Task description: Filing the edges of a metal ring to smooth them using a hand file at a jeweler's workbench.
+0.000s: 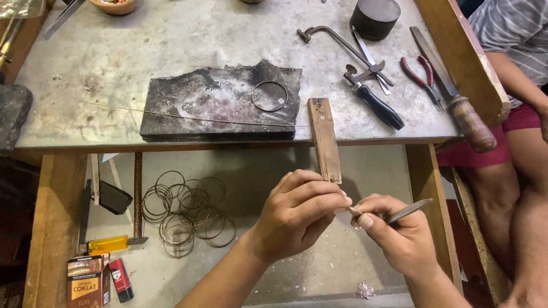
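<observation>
My left hand (297, 214) and my right hand (394, 231) meet just below the end of a wooden bench peg (323, 140) that juts from the table's front edge. The right hand grips a flat grey metal file (409, 210) that points up and right. The left hand pinches something very small at the file's near end; what it is stays hidden by the fingers. A single wire ring (270, 96) lies on a charred black block (222, 102) on the table. A long thin wire (188, 118) runs across that block.
A jeweller's saw frame (342, 48), red-handled pliers (421, 78), a large file with wooden handle (456, 94) and a dark round block (374, 17) lie at the table's right. Several wire rings (185, 211), a yellow lighter (107, 244) and small boxes (85, 282) sit on the lower shelf. Another person's legs (514, 171) are at right.
</observation>
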